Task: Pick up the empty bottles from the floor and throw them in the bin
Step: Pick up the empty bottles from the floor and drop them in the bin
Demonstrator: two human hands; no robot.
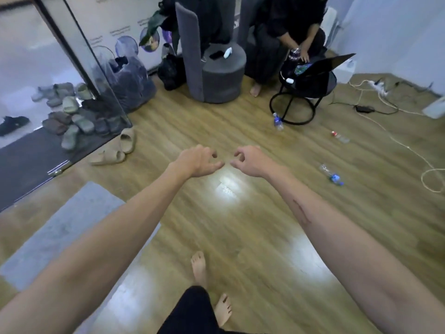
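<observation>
Three clear plastic bottles lie on the wooden floor. One with a blue label (pixel 331 175) rests to the right of my hands. A small one with a red cap (pixel 340 137) lies farther back. Another blue-labelled bottle (pixel 278 121) sits by the foot of the round black table (pixel 292 112). My left hand (pixel 198 161) and my right hand (pixel 249 160) are stretched out in front of me, fingers loosely curled and apart, thumbs nearly touching, holding nothing. A mesh bin (pixel 126 47) stands against the back wall on the left.
A person sits at the back beside grey round seats (pixel 216 75), with a laptop on the black table. Cables and a power strip (pixel 380 89) trail across the right floor. Slippers (pixel 115 150) and a shoe pile lie by the glass door. A grey mat (pixel 60 227) is at left.
</observation>
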